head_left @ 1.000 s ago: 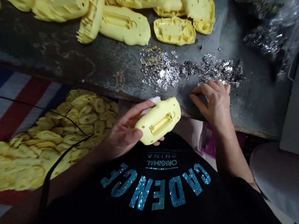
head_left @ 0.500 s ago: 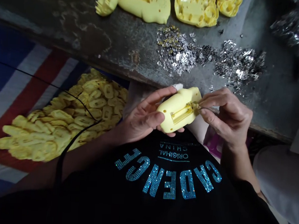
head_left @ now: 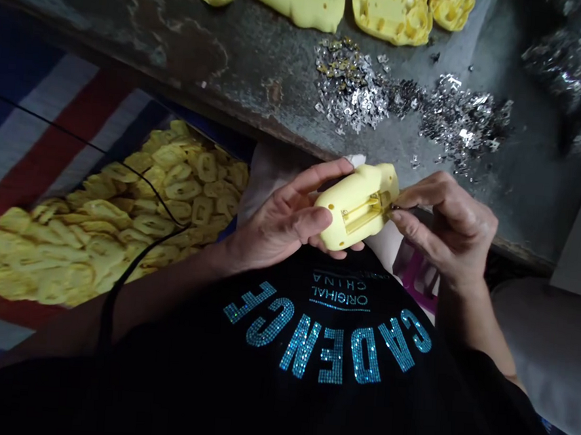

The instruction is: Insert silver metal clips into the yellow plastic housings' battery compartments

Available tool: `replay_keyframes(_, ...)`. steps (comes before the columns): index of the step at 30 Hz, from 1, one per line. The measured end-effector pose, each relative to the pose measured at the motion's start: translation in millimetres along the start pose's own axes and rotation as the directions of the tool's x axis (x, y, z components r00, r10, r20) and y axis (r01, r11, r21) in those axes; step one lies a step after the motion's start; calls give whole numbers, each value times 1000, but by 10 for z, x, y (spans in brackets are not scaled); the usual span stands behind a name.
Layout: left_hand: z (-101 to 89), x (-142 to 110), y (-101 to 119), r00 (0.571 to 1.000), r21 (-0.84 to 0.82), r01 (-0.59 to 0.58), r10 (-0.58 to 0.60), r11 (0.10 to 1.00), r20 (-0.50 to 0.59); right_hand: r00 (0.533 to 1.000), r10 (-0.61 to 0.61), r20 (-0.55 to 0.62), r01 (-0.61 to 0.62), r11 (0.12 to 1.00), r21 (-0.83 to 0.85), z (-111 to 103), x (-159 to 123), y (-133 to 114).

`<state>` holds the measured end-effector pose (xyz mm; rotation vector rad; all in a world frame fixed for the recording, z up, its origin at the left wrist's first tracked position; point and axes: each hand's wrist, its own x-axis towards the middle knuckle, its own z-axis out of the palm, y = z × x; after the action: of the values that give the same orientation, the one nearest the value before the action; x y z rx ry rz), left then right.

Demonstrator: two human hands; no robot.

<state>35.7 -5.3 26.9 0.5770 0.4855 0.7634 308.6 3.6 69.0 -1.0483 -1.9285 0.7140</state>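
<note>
My left hand is wrapped round a yellow plastic toy shell, thumb on top and fingers underneath. The shell is tilted, and a rectangular battery compartment faces up at me. At its right end my right hand pinches a small dark piece between thumb and forefinger, close against the compartment; I cannot make out its shape. Beyond the hands, two heaps of small shiny metal contact plates lie on the table: a left heap with some brassy ones, and a right heap.
Along the far side of the dark worktable lie more yellow shell parts. A clear plastic bag is at the far right. Below left, a large pile of yellow shells rests on striped sheeting. A black cord crosses my left forearm.
The view has shifted slightly. Both hands stay on the yellow shell, and the right fingertips have moved a little off its end, still pinched together.
</note>
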Motion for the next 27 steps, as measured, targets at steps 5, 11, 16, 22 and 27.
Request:
replay_keyframes(5,9,-24,-10,1000,-22,4,-5,1000,-11,999,-24,21,26,997,-77,-44,-23,-52)
replay_keyframes(11,-17,-23,7,999,-20,39,-39,999,12,997,-76,33,79,988,-129,-26,-12,-73)
replay_keyframes(16,-33,-23,3,998,-9,50,-50,999,29,996,-76,48,80,992,-100,-23,-4,-64)
replay_keyframes(22,-15,-21,-12,998,-1,55,-55,998,-3,995,-83,55,89,987,-131,-35,6,-41)
replay_keyframes(27,-2,-10,4,998,1,62,-62,998,8,990,-106,93,122,975,-185,-67,4,-42)
